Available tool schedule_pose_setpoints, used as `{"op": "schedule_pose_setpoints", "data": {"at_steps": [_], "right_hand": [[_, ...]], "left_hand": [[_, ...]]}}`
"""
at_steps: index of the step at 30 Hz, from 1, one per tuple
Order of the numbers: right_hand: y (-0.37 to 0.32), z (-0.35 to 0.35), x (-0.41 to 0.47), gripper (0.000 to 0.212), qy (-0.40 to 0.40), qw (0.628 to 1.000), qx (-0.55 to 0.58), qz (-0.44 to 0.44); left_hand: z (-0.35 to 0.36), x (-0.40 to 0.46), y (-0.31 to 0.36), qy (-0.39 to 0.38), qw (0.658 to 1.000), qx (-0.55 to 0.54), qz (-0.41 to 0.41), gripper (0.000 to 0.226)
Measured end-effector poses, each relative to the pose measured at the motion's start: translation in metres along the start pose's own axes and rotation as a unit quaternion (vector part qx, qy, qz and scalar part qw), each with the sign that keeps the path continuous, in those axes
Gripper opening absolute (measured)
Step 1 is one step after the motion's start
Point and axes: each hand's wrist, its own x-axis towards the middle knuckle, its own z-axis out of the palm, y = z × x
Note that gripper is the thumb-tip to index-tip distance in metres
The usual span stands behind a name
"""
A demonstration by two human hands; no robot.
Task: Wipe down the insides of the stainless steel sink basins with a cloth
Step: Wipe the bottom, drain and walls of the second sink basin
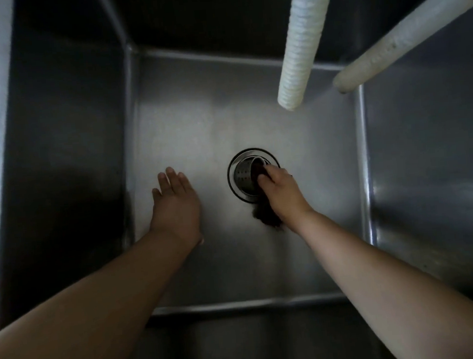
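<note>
Dim light falls into a deep stainless steel sink basin (264, 262), seen from straight above, its four walls dark and its flat floor catching a dull sheen near the middle. Both bare forearms of the person reach down from the near edge to the floor of the basin.

The left hand (175, 204) lies near the left wall, just beside the seam where that wall meets the floor. Its fingers are straight and slightly spread, palm down; it holds nothing. Whether the palm actually presses on the steel cannot be told.

The right hand (280, 188) is at the round drain (236, 176), which sits a little right of the floor's middle. Its fingers are curled round a dark cloth (266, 215), pushing one end of it into the perforated strainer basket (243, 176) inside the drain ring. The rest of the cloth bunches out below the wrist, on the basin floor on the near side of the drain.

Above the far right corner hang two pale tubes: a ribbed white hose (301, 41), its end over the far part of the floor, and a smoother off-white pipe (404, 31) slanting in from the right.
</note>
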Motion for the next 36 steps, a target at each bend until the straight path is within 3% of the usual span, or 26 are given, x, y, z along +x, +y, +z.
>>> {"op": "schedule_pose_setpoints", "data": {"at_steps": [3,6,8,10,13,16,20,27,33,36], "right_hand": [[-0.007,-0.015,-0.001,0.017,0.009,0.983,0.178,0.037],[-0.009,-0.03,0.007,0.015,0.01,0.977,0.209,0.038],[-0.008,-0.037,0.013,0.015,-0.003,0.991,0.131,0.006],[-0.006,-0.039,0.015,0.016,0.003,0.999,-0.016,-0.045],[-0.002,-0.034,0.009,0.019,0.049,0.941,-0.27,-0.2],[0.002,-0.026,0.0,0.018,0.066,0.903,-0.324,-0.273],[0.008,-0.032,0.002,0.024,0.137,0.925,-0.272,-0.228],[0.035,-0.049,0.005,0.033,0.262,0.907,-0.296,-0.147],[0.061,-0.037,0.015,0.061,0.114,0.916,-0.375,-0.081],[0.065,-0.045,0.019,0.064,0.082,0.922,-0.368,-0.084]], "left_hand": [[-0.001,0.0,0.0,-0.006,1.0,0.005,-0.002,0.132],[-0.002,0.001,0.001,-0.008,1.0,0.007,-0.002,0.132],[-0.002,0.002,0.001,-0.011,1.0,0.008,-0.003,0.132],[-0.003,0.003,0.002,-0.017,1.0,0.01,-0.003,0.132],[-0.004,0.002,0.001,-0.019,1.0,0.009,-0.001,0.131],[-0.006,0.002,0.002,-0.02,1.0,0.011,-0.007,0.131],[-0.009,0.001,0.004,-0.029,0.999,0.011,-0.012,0.13],[-0.007,0.003,0.003,-0.016,1.0,0.001,-0.011,0.131],[-0.011,0.0,0.007,-0.028,0.999,0.007,-0.026,0.13],[-0.018,-0.009,0.016,0.001,1.0,0.027,-0.006,0.108]]}}
